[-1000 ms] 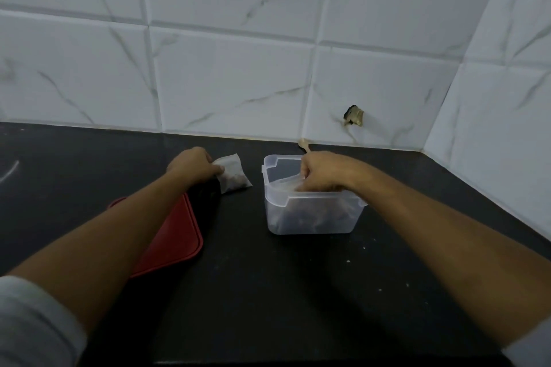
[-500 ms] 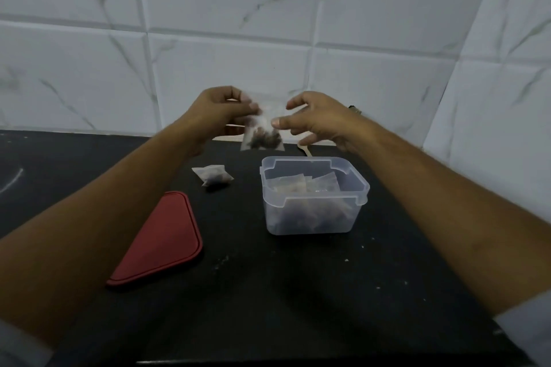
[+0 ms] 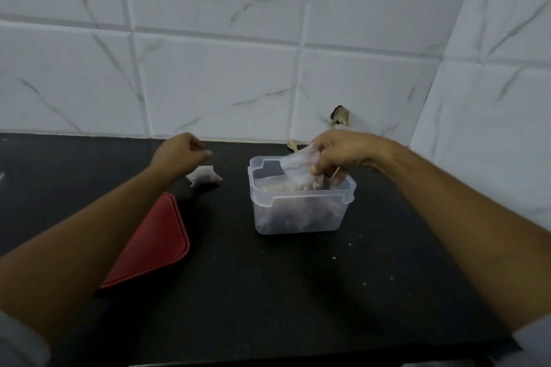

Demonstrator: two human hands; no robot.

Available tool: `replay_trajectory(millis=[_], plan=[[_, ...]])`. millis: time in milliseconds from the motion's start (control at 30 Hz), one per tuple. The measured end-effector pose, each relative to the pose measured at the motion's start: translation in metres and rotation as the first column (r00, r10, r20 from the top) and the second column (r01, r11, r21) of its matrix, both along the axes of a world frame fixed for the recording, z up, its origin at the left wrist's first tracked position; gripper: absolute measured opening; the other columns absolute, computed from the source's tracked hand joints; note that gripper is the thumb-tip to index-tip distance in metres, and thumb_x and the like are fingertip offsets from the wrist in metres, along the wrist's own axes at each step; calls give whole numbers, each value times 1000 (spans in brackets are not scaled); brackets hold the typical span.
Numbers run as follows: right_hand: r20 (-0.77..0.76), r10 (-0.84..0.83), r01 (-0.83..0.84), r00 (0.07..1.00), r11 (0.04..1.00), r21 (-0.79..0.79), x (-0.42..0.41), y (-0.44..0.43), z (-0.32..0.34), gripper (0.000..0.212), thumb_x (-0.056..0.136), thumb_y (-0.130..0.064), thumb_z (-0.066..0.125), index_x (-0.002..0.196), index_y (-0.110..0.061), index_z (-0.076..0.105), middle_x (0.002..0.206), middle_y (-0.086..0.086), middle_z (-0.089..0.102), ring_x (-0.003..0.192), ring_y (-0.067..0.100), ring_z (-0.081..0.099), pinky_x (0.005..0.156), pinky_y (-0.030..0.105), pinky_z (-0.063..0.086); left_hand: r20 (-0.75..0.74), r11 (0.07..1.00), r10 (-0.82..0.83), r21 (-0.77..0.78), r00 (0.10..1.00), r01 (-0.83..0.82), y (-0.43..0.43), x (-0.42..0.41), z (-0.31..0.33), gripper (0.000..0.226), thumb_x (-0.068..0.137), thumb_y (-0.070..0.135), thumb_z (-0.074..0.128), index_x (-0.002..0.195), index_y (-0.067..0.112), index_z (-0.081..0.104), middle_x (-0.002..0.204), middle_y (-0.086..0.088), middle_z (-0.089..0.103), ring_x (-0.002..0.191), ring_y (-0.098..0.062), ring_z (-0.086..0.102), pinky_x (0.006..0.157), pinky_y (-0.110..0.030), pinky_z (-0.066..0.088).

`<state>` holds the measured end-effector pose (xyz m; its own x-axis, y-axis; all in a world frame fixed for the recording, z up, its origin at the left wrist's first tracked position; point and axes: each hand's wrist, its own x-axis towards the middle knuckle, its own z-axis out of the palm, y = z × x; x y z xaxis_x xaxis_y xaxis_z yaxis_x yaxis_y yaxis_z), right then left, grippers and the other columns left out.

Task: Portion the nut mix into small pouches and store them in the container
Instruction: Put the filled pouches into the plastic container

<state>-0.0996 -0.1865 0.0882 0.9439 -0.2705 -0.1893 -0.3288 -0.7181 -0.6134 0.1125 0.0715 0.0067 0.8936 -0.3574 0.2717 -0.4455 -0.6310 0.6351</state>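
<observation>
Fingers of the left hand point(image 3: 182, 152) are curled in, thumb against fingertips, and I see nothing pinched between them; the hand hovers over the black counter point(image 3: 268, 292). Below its forearm lies a red lid point(image 3: 155, 244), off the box. Just right of that hand a filled pouch point(image 3: 204, 179) rests on the counter, small, pale and wrinkled, with dark nuts showing through. Further right stands the clear container point(image 3: 298, 211), open, with several pouches already heaped inside. Over its mouth the right hand point(image 3: 343, 155) grips another pouch point(image 3: 298, 170), a thin see-through bag that hangs down into the opening, its lower end blurred.

Judging by this, the step in hand is storing a portioned pouch. Next it needs to be let go inside the container, and then the pouch on the counter fetched.
</observation>
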Motion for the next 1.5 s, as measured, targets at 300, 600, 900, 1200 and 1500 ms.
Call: replay_trajectory(millis=[300, 600, 900, 1200, 1500], plan=[[-8, 2, -7, 1000, 753, -659, 1, 28, -15, 53, 84, -21, 85, 109, -20, 37, 89, 1, 56, 67, 14, 60, 49, 29, 43, -185, 944, 158, 317, 970, -94, 3, 27, -26, 52, 86, 58, 70, 81, 7, 64, 82, -11, 66, 78, -25, 65, 66, -33, 47], [-82, 144, -165, 986, 861, -482, 8, 32, -22, 12, 94, -8, 67, 103, -15, 70, 107, 4, 70, 92, 18, 67, 75, 29, 56, -437, 996, 92, 43, 895, -82, -3, 26, -18, 43, 76, 21, 89, 98, -7, 67, 84, -19, 64, 74, -27, 59, 60, -32, 43], [66, 132, -102, 989, 932, -348, 10, 28, -10, 15, 98, -27, 69, 110, -17, 68, 105, 3, 71, 93, 21, 71, 72, 35, 62, -213, 871, -326, -445, 921, 206, 3, -21, 23, 19, 86, 1, 73, 94, 17, 69, 83, -2, 77, 75, -14, 67, 69, -31, 46], [378, -33, -103, 925, 937, 334, 13, 50, 17, 33, 91, -13, 78, 120, -6, 64, 105, 17, 76, 87, 22, 78, 74, 39, 65, -178, 748, -585, -495, 791, 442, -31, -84, 82, 39, 86, 14, 80, 121, 14, 63, 97, -8, 74, 81, -17, 71, 72, -30, 60], [126, -63, 43, 990, 987, 155, 1, 31, -13, 13, 88, -8, 80, 96, -7, 69, 89, 12, 78, 72, 18, 72, 55, 25, 54, -106, 860, -467, -282, 878, 424, -34, -84, 66, 33, 92, 28, 75, 121, 19, 64, 108, -2, 72, 93, -18, 72, 79, -33, 58]])
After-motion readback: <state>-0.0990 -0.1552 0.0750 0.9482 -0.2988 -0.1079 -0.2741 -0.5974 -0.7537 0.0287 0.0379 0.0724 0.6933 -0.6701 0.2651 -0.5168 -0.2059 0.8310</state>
